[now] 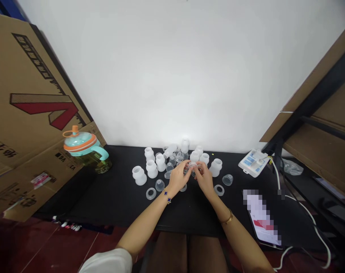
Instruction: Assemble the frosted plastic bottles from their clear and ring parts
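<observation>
My left hand (pixel 179 177) and my right hand (pixel 204 178) meet over the middle of the black table. Between their fingertips they hold a small translucent bottle collar (pixel 192 165); fingers partly hide it. Around the hands stand several white, waisted baby bottles without lids, among them one bottle (pixel 139 176) on the left and one (pixel 216 168) on the right. Clear domed caps lie about, such as the cap (pixel 159 185) by my left wrist and the cap (pixel 227 179) at the right. A loose collar ring (pixel 151 193) lies at the left, another ring (pixel 219 190) beside my right wrist.
A large jug (pixel 87 149) with a turquoise lid and handle stands at the left beside cardboard boxes (pixel 32 113). To the right are a white case (pixel 254 163), a phone (pixel 262 220) and a white cable (pixel 306 214). A white wall (pixel 183 76) rises behind the table (pixel 118 204).
</observation>
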The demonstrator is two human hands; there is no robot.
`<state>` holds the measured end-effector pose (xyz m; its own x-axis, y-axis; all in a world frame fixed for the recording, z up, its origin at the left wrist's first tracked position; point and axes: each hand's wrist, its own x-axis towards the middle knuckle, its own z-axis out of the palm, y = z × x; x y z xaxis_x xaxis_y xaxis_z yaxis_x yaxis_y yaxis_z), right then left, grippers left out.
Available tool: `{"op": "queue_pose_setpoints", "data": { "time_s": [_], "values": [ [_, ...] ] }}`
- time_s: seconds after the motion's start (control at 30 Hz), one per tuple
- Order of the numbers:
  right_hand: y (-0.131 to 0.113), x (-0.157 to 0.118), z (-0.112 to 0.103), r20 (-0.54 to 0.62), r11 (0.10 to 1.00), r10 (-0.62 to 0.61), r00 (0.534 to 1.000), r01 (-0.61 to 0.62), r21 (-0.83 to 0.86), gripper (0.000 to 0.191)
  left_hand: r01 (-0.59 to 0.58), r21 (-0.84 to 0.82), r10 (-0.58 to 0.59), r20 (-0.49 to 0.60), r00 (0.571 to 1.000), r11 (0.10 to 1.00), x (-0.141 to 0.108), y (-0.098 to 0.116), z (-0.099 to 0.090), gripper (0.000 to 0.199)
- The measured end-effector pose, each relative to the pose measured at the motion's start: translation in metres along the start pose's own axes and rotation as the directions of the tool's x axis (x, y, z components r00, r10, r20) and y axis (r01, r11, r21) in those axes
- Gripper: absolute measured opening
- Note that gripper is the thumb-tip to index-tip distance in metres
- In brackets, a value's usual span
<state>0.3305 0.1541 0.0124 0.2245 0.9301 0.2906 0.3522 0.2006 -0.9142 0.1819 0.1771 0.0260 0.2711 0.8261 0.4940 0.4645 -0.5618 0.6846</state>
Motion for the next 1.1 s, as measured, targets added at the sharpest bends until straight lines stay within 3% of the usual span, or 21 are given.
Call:
{"op": "queue_pose_setpoints", "data": {
  "time_s": [0.43, 0.63, 1.1],
  "values": [
    [-0.004, 0.0, -0.001, 0.077, 0.987, -0.017, 0.997, 0.028, -0.156, 0.034, -0.087, 0.006, 0.087, -0.067, 0.994, 0.996, -0.002, -0.001, 0.0, 0.026],
    [-0.009, -0.003, 0.0, 0.046, 0.991, -0.04, 0.998, 0.045, -0.13, 0.03, -0.049, 0.046, 0.053, -0.096, 0.994, 0.998, -0.004, -0.001, 0.0, 0.028],
    [-0.013, -0.005, 0.001, 0.043, 0.993, -0.061, 0.997, 0.065, -0.102, 0.028, -0.006, 0.172, 0.011, -0.029, 1.0, 0.985, -0.003, 0.003, -0.002, 0.015]
  ]
}}
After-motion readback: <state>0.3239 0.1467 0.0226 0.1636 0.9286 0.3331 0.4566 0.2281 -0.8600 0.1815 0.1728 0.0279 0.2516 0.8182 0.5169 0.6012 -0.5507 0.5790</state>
